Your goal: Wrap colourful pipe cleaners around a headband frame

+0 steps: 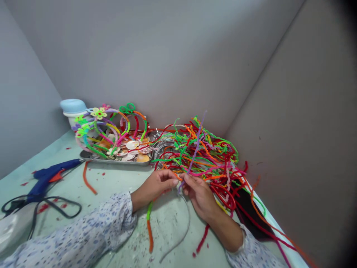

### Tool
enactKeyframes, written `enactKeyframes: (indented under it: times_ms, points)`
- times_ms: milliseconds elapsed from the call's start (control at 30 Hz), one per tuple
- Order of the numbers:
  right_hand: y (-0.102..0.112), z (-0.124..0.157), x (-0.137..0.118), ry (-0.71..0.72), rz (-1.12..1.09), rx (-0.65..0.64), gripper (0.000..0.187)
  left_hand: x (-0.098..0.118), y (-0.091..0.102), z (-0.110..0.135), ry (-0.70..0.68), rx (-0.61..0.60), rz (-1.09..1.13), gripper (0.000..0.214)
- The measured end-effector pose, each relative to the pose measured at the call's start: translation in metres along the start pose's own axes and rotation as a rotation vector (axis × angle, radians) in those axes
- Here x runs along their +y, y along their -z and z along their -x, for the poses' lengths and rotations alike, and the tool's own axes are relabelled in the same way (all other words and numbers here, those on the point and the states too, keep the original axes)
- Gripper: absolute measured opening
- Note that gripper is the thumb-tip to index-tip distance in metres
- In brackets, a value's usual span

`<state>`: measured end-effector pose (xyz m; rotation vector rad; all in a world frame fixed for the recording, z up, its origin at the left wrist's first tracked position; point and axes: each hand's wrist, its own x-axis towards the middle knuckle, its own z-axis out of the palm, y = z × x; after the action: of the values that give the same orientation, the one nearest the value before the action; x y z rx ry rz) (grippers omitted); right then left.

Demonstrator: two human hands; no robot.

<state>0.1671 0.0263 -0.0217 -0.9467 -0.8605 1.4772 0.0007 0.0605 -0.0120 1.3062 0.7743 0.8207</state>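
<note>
Between my hands is a thin grey headband (187, 219), its left part wrapped in green and orange pipe cleaner (150, 227) and its right side bare. My left hand (160, 185) is closed in a pinch on its orange-wrapped top. Close beside it, my right hand (198, 194) pinches a purple pipe cleaner (196, 149) where it meets the band. The long free end of the purple piece sticks up and away from me. My fingers partly hide where the purple piece crosses the band.
A tangled heap of coloured pipe cleaners (212, 149) lies behind my right hand, near wire coils (164, 150). Decorated headbands (114, 115) stand over a metal tray (111, 161) of shells (132, 145). Leftward are a blue glue gun (47, 178) and a white bottle (73, 111). Walls enclose the table.
</note>
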Motion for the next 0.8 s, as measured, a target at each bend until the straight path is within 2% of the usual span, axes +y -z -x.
enactKeyframes:
  times_ms: [233, 433, 800]
  points:
    - [0.0012, -0.0003, 0.0025, 0.001, 0.019, -0.020, 0.028, -0.0065, -0.0054, 0.0030, -0.009, -0.073, -0.120, 0.022]
    - [0.0012, -0.0012, 0.0027, 0.028, 0.052, -0.001, 0.027, -0.0008, -0.0091, 0.0064, -0.038, -0.081, -0.285, 0.017]
    - [0.0002, -0.0006, 0.0021, 0.020, -0.011, 0.054, 0.027, 0.0013, -0.0081, 0.0058, -0.053, -0.131, -0.412, 0.013]
